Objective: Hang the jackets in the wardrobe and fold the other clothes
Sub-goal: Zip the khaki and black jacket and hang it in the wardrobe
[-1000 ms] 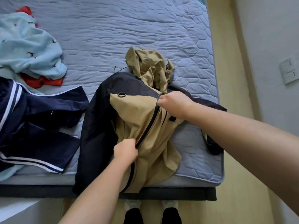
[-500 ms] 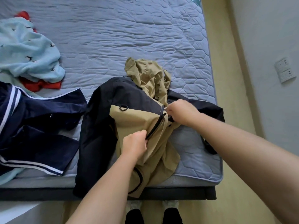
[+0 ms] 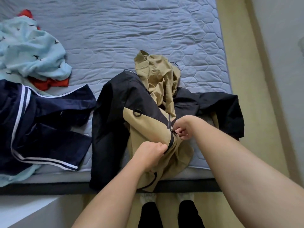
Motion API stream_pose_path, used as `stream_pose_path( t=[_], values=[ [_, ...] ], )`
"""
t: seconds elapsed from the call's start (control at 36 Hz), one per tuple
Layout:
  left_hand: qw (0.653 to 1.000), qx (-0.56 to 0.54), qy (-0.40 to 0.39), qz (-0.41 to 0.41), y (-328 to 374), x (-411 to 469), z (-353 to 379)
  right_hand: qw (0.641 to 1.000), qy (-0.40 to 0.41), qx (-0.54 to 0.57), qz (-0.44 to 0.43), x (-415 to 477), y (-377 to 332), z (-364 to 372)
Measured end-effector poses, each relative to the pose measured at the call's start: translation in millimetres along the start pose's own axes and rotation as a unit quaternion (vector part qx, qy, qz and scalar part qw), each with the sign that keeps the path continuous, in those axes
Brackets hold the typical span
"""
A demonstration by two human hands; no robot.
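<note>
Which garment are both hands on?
The black-and-tan jacket; the navy striped garment and the light-blue garment lie untouched to its left.

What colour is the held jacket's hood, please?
Tan; the hood shows best in the head view.

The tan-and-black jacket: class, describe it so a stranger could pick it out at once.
On the grey quilted mattress, look at the near edge. The jacket lies there under the left hand and right hand, right of a navy garment with white stripes. Only it pairs black shoulders with tan panels and hood.
</note>
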State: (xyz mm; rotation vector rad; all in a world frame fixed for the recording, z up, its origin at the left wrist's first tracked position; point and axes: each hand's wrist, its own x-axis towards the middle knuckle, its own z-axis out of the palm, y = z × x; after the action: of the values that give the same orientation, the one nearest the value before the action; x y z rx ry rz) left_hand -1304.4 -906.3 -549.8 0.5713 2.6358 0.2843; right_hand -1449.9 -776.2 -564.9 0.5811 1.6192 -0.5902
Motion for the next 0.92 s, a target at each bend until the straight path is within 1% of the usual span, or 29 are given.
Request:
stream_pose_path(
  t=[0.06, 0.11, 0.19, 0.25, 0.31, 0.36, 0.42, 0.47, 0.56, 0.58, 0.61, 0.64, 0.69, 0.72, 0.75, 0.78, 0.83, 0.86, 0.92],
  values=[
    [1.000, 0.011, -0.007, 0.003, 0, -3, 1, 0.999, -0.030, 0.014, 0.016, 1, 5, -1],
    [1.000, 0.021, -0.011, 0.005, 0, -5, 1, 0.999, -0.044, 0.012, 0.012, 0, 8, 0],
    [1.000, 0.028, -0.012, 0.004, 0, -5, 0, 1.000, -0.025, 0.000, -0.014, -4, 10, 6],
    [1.000, 0.019, -0.007, -0.013, 0, -5, 0, 0.998, -0.003, 0.034, -0.051, -6, 11, 10],
    [0.999, -0.005, -0.001, -0.046, -1, -5, -1, 0.988, 0.026, 0.123, -0.093, -7, 11, 12],
    [0.995, -0.041, 0.005, -0.096, -2, -5, -4, 0.969, 0.048, 0.209, -0.126, -11, 11, 15],
    [0.983, -0.087, 0.010, -0.159, -3, -6, -8, 0.951, 0.055, 0.256, -0.165, -16, 11, 18],
    [0.967, -0.128, -0.007, -0.221, -3, -6, -14, 0.941, 0.030, 0.268, -0.205, -22, 14, 21],
    [0.936, -0.173, -0.069, -0.299, -2, -5, -31, 0.931, -0.039, 0.249, -0.265, -37, 22, 19],
    [0.923, -0.187, -0.071, -0.327, -1, -4, -41, 0.926, -0.049, 0.244, -0.283, -42, 24, 16],
    [0.912, -0.198, -0.048, -0.355, 0, -3, -52, 0.924, -0.049, 0.232, -0.301, -46, 26, 14],
    [0.904, -0.202, 0.002, -0.378, 0, 0, -64, 0.924, -0.039, 0.208, -0.319, -51, 27, 13],
    [0.890, -0.204, 0.132, -0.385, -2, 9, -89, 0.926, 0.000, 0.133, -0.354, -60, 30, 12],
    [0.886, -0.213, 0.168, -0.377, -3, 16, -101, 0.924, 0.017, 0.098, -0.370, -64, 31, 13],
    [0.883, -0.224, 0.173, -0.374, -3, 25, -112, 0.920, 0.030, 0.070, -0.386, -68, 32, 16],
    [0.883, -0.231, 0.154, -0.378, -4, 35, -121, 0.915, 0.039, 0.048, -0.400, -71, 33, 19],
    [0.880, -0.237, 0.083, -0.404, -4, 54, -131, 0.905, 0.052, 0.009, -0.423, -76, 33, 25],
    [0.877, -0.235, 0.047, -0.416, -3, 61, -132, 0.901, 0.055, -0.010, -0.431, -78, 33, 28],
    [0.873, -0.219, 0.002, -0.436, -3, 70, -128, 0.894, 0.066, -0.043, -0.441, -79, 35, 32]
  ],
)
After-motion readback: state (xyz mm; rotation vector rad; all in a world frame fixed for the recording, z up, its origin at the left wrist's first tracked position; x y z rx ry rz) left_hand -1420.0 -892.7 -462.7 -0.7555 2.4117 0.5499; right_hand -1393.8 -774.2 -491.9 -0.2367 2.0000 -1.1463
